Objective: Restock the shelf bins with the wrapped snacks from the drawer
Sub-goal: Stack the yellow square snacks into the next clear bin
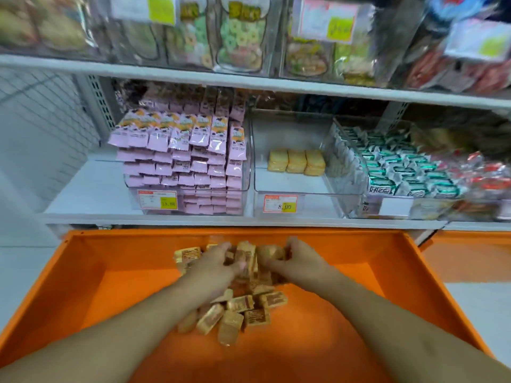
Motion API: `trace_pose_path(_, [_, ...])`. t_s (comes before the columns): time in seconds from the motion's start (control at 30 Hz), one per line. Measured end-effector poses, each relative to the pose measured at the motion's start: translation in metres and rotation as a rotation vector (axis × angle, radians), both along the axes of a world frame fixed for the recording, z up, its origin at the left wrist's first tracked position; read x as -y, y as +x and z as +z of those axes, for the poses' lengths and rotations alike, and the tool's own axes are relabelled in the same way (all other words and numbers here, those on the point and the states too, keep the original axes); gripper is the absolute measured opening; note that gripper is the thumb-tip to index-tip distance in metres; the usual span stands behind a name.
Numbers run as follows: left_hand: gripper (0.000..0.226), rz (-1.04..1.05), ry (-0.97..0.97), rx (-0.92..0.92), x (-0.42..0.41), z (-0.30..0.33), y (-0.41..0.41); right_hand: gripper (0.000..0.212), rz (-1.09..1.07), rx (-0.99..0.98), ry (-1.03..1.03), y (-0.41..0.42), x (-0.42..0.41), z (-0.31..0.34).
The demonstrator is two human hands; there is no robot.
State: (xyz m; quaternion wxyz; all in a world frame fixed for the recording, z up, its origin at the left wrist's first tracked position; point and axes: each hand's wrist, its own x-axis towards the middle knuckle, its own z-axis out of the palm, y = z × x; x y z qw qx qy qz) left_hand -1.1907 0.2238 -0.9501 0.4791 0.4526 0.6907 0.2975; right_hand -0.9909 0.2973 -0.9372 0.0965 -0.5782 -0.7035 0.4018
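Observation:
An orange drawer (116,272) stands pulled out below the shelf, with a pile of several small yellow-brown wrapped snacks (240,313) in its middle. My left hand (218,261) and my right hand (293,258) are both down in the far part of the pile, fingers curled round a bunch of the wrapped snacks (249,258) held between them. On the shelf above, the middle clear bin (279,186) holds only a few yellow wrapped snacks (296,161) at its back.
A clear bin full of pink packets (182,156) stands left of the middle bin, a bin of green-and-white packets (401,175) to its right, then red packets (484,178). Price tags are on the bin fronts. An upper shelf (249,81) carries bagged sweets.

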Motion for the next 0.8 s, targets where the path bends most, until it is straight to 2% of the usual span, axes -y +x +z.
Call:
trace_pose_path(0.07, [0.016, 0.124, 0.000, 0.274, 0.008, 0.032, 0.006, 0.051, -0.065, -0.203, -0.072, 0.003, 0.012, 0.030])
trace_pose_path(0.13, [0.020, 0.185, 0.000, 0.511, 0.021, 0.065, 0.010, 0.053, -0.086, -0.350, -0.091, 0.004, 0.029, 0.056])
trace_pose_path(0.2, [0.023, 0.143, -0.008, 0.652, 0.034, 0.091, 0.010, 0.056, -0.099, -0.404, -0.041, 0.001, 0.044, 0.077])
trace_pose_path(0.27, [0.026, 0.088, -0.010, 0.707, 0.045, 0.109, 0.009, 0.052, -0.091, -0.466, -0.019, -0.002, 0.055, 0.092])
trace_pose_path(0.4, [0.032, 0.160, 0.058, 0.666, 0.049, 0.129, 0.010, 0.043, 0.023, -0.636, -0.112, -0.003, 0.060, 0.117])
trace_pose_path(0.5, [0.036, 0.246, 0.101, 0.627, 0.042, 0.135, 0.006, 0.038, 0.157, -0.517, 0.014, -0.003, 0.057, 0.128])
trace_pose_path(0.6, [0.026, 0.316, 0.130, 0.623, 0.033, 0.139, 0.002, 0.044, 0.152, -0.362, 0.194, -0.007, 0.054, 0.133])
trace_pose_path(0.8, [0.024, 0.300, 0.116, 0.680, 0.010, 0.139, 0.000, 0.074, 0.206, -0.210, 0.459, -0.005, 0.026, 0.124])
